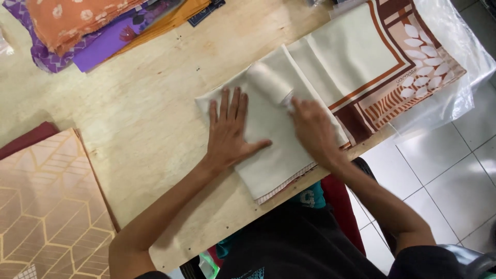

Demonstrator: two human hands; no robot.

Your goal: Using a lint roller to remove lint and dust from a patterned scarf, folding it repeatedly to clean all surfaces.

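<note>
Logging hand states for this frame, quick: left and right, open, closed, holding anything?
Left hand: open, flat, fingers spread, pressing on the folded cream cloth.
Right hand: on the same cloth beside the white roller; grip cannot be told.

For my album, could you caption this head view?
Left hand flattens folded cream cloth while right hand rolls it.

We see the right hand (pixel 312 129) blurred, its fingers (pixel 295 106) indistinct against the cream cloth (pixel 274 155). The folded fabric stacks (pixel 93 31) and patterned peach cloth (pixel 46 206) are cut off by the edges.
</note>
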